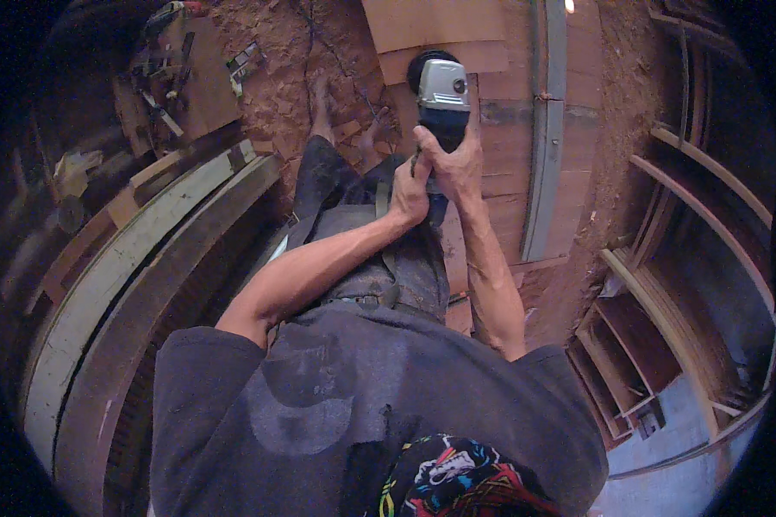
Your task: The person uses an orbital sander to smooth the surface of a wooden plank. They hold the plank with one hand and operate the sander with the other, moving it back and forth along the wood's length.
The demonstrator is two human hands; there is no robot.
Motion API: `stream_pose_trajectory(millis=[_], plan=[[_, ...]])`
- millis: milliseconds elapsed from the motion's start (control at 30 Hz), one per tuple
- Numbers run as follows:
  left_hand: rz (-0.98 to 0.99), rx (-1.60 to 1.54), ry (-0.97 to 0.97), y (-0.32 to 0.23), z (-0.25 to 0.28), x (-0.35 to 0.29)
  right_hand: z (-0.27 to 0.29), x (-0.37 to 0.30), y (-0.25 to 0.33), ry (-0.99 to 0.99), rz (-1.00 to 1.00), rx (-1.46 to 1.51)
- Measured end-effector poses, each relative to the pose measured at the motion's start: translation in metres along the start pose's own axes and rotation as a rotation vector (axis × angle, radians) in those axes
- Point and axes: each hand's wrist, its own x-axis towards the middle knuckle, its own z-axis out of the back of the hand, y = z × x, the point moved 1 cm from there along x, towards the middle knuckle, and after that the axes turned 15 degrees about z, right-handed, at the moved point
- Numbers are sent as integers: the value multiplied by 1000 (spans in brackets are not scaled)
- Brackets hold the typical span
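Observation:
An angle grinder (445, 84) with a silver head and a dark body is held out in front of me. Its round dark disc (423, 71) is at the near edge of a light brown wooden board (440, 30), overlapping it in view; whether the two touch I cannot tell. My right hand (457, 165) wraps round the dark body just behind the silver head, thumb across the top. Closer to me, my left hand (411, 191) is closed on the rear part of the grinder, its fingers partly hidden.
Reddish sawdust covers the floor (272, 52). A long grey metal rail (543, 172) runs along the planks to the right. Long beams (159, 233) lie at my left, beside a wooden panel with tools (190, 82). Wooden frames (664, 258) stand at the right.

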Motion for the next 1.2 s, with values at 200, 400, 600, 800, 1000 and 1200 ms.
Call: stream_pose_trajectory(millis=[200,400,600,800,1000,1200], plan=[[-51,-38,-33,11,18,-5,-20,-7,-1,104,-105,-9],[-19,-57,-45,19,21,-6,-26,-11,-6,168,-160,-17],[14,-19,-71,0,19,-14,-24,-14,-4,103,-123,24],[-25,-45,-73,5,20,-9,-25,-7,11,174,-171,-140],[37,-21,-84,-10,20,-14,-28,-9,2,103,-137,60],[25,-34,-67,-5,29,-14,-37,-12,-12,119,-119,18]])
